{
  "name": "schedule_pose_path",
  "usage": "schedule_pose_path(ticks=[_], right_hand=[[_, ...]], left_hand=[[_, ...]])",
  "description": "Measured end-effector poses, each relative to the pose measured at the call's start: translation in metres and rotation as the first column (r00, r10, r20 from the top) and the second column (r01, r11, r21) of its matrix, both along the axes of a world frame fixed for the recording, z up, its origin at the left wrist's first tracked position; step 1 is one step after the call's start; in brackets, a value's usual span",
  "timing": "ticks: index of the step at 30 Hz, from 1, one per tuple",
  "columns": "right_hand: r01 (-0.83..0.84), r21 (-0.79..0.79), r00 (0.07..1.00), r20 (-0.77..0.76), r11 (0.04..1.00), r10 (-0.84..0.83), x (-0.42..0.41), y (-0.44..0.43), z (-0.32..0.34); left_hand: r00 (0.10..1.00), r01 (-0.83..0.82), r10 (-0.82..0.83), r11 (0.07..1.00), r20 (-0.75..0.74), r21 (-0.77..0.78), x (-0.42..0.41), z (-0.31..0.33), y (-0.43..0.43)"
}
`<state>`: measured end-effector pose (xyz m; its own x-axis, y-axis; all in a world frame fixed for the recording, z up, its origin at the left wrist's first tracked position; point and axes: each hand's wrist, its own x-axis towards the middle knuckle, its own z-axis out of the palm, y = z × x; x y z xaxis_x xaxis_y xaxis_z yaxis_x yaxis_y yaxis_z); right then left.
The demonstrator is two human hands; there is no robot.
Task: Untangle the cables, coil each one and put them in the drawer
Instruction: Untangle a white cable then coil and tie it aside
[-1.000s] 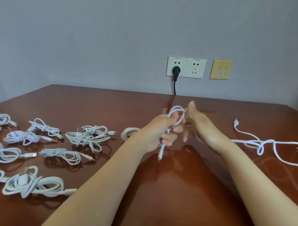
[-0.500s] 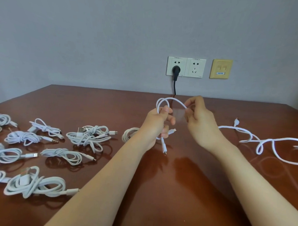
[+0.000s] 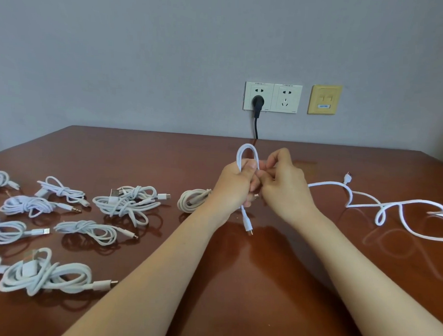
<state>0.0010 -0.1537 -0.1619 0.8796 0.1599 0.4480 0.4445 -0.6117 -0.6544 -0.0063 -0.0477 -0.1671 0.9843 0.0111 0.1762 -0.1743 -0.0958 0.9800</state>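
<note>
Since half a second ago our hands have drawn together, and the wide arc has tightened into a narrow upright hairpin. Our left hand (image 3: 236,186) grips the white cable (image 3: 248,150) in a fist, its loop standing above the thumb and its connector (image 3: 247,222) dangling below. Our right hand (image 3: 285,190) pinches the strand beside it, knuckles touching. Toward 3 o'clock the rest trails over the glossy brown table (image 3: 236,281), kinked into a small loop. We judge this smooth, springy cord could slip the pinch and unwind, or the kink could pull into a knot. Finished bundles (image 3: 129,202) lie at 9 o'clock.
</note>
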Motion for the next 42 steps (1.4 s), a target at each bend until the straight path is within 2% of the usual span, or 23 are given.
schedule_pose_path(ticks=[3, 5, 7, 8, 10, 13, 17, 19, 23, 27, 30, 33, 37, 40, 42], right_hand=[[0.006, -0.190, 1.000, 0.028, 0.982, -0.001, -0.003, -0.002, 0.002], [-0.008, -0.268, 0.999, 0.031, 0.963, 0.017, -0.004, -0.004, 0.003], [-0.062, -0.299, 0.997, 0.022, 0.952, 0.072, -0.004, -0.006, 0.004], [-0.094, -0.306, 0.994, 0.025, 0.947, 0.107, -0.003, -0.008, 0.005], [-0.132, -0.339, 0.987, 0.042, 0.932, 0.155, -0.002, -0.011, 0.006], [-0.098, -0.387, 0.987, 0.079, 0.917, 0.138, -0.001, -0.014, 0.008], [-0.089, -0.359, 0.989, 0.078, 0.929, 0.125, 0.001, -0.015, 0.002], [-0.126, -0.319, 0.985, 0.076, 0.939, 0.158, 0.001, -0.011, -0.002], [-0.233, -0.237, 0.962, 0.084, 0.943, 0.259, -0.003, 0.003, -0.008], [-0.374, -0.066, 0.926, -0.071, 0.925, 0.370, -0.007, 0.007, -0.006], [-0.448, -0.033, 0.883, -0.177, 0.894, 0.436, -0.006, 0.001, -0.003], [-0.537, 0.016, 0.804, -0.291, 0.843, 0.518, -0.008, -0.003, 0.002], [-0.452, 0.047, 0.842, -0.306, 0.891, 0.444, -0.010, -0.005, 0.008], [-0.330, -0.100, 0.915, -0.279, 0.939, 0.292, -0.007, -0.009, 0.008], [-0.280, -0.112, 0.941, -0.230, 0.954, 0.249, -0.006, -0.014, 0.012]], left_hand=[[0.991, -0.129, 0.121, 0.964, 0.050, 0.232, 0.001, -0.001, -0.003], [0.990, -0.138, 0.133, 0.958, 0.037, 0.252, 0.002, -0.002, -0.004], [0.991, -0.122, 0.131, 0.971, -0.028, 0.204, 0.005, -0.001, -0.003], [0.990, -0.103, 0.113, 0.988, -0.080, 0.118, 0.006, -0.001, 0.000], [0.985, -0.032, 0.003, 0.986, -0.174, -0.165, 0.005, 0.003, 0.005], [0.964, 0.121, -0.227, 0.838, -0.139, -0.532, 0.000, 0.010, 0.012], [0.939, 0.197, -0.338, 0.673, -0.059, -0.713, -0.005, 0.017, 0.015], [0.939, 0.213, -0.343, 0.654, -0.034, -0.726, -0.005, 0.016, 0.016], [0.967, 0.186, -0.255, 0.696, 0.003, -0.693, -0.002, 0.012, 0.019], [0.985, 0.130, -0.174, 0.726, 0.002, -0.675, 0.003, 0.008, 0.023], [0.993, 0.088, -0.115, 0.693, 0.011, -0.715, 0.003, 0.009, 0.025], [0.998, -0.029, -0.021, 0.682, -0.059, -0.731, 0.002, 0.011, 0.024], [0.989, -0.113, 0.014, 0.710, -0.147, -0.695, 0.004, 0.015, 0.023], [0.983, -0.147, 0.034, 0.736, -0.181, -0.660, 0.005, 0.018, 0.028], [0.975, -0.177, 0.044, 0.753, -0.219, -0.633, 0.004, 0.019, 0.031]])
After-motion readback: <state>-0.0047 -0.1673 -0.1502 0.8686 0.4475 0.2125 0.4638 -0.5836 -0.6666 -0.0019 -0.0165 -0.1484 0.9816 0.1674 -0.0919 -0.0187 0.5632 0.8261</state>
